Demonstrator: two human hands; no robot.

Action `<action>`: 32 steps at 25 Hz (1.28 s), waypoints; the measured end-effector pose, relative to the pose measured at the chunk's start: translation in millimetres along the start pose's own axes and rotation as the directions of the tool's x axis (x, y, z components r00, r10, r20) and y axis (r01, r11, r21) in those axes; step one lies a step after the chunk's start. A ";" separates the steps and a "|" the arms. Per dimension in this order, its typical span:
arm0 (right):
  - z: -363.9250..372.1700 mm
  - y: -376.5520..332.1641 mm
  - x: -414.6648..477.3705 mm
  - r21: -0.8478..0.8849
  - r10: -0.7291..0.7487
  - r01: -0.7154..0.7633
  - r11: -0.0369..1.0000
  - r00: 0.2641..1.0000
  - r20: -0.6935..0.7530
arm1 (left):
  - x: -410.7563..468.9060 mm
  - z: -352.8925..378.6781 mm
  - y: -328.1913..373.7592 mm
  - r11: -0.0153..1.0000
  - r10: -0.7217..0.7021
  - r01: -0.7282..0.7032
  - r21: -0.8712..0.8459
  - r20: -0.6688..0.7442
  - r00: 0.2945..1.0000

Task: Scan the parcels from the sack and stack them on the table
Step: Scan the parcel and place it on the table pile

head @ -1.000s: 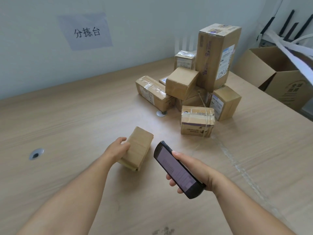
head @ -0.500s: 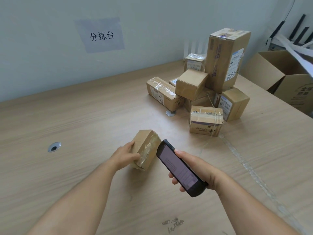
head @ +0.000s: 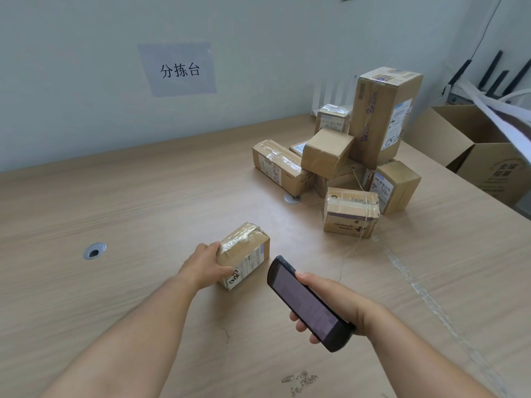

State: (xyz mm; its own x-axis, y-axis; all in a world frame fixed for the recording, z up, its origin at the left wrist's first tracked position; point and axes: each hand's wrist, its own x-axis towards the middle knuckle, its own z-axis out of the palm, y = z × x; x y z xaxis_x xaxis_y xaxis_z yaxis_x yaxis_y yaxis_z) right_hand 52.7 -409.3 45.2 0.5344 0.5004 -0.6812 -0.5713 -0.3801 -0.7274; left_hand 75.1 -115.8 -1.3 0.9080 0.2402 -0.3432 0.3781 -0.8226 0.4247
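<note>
A small taped cardboard parcel (head: 247,251) stands on the wooden table (head: 143,196), its white shipping label turned toward me. My left hand (head: 205,264) grips the parcel's left end, thumb on the label side. My right hand (head: 333,300) holds a black handheld scanner (head: 307,303), whose front end points at the label from a short gap away. A pile of several cardboard parcels (head: 350,165) sits at the back right of the table, with a tall box (head: 383,116) standing upright in it.
An open large carton (head: 488,156) stands past the table's right edge. Round cable grommets sit in the tabletop at the left (head: 94,250) and by the pile (head: 292,198). A paper sign (head: 179,70) hangs on the wall. A tape strip (head: 431,303) crosses the table at right.
My left hand has rolled the small parcel over, so its label side now faces me and the scanner. The scanner stays close to it.
</note>
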 end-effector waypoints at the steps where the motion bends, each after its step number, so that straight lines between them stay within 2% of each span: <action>1: 2.6 3.7 -1.1 -0.019 0.028 -0.028 0.999 1.000 -0.001 | -1.7 -3.4 1.0 1.000 0.000 0.000 -0.013 -0.010 1.000; 9: 21.7 13.9 -8.1 -0.180 0.173 -0.164 0.970 0.984 0.036 | -21.0 -24.3 -5.6 0.999 0.051 -0.051 -0.002 -0.034 0.998; 17: 61.0 17.7 -21.1 -0.251 0.178 -0.171 0.953 0.984 0.005 | -51.1 -34.0 -37.8 0.997 0.068 -0.066 0.027 -0.093 0.993; 22: 104.1 17.8 -28.5 -0.229 0.130 -0.126 0.965 0.992 0.004 | -85.0 -40.5 -75.2 0.999 0.050 -0.049 0.009 -0.100 0.994; 26: 142.8 17.2 -28.3 -0.183 0.053 -0.048 0.982 0.998 0.023 | -123.7 -43.3 -115.4 0.999 -0.011 0.006 -0.035 -0.133 0.991; 32: 200.0 6.2 -21.7 -0.314 0.034 0.020 0.949 0.986 0.166 | -213.8 -43.6 -172.6 0.970 -0.233 0.204 -0.134 -0.262 0.936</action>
State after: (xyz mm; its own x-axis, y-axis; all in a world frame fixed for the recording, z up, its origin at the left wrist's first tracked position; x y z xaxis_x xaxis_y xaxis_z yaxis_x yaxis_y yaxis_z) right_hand -87.0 -267.0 72.0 0.4042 0.6093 -0.6822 -0.3361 -0.5947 -0.7303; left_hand -176.4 -2.7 35.3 0.8094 0.5519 -0.2007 0.5761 -0.6799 0.4538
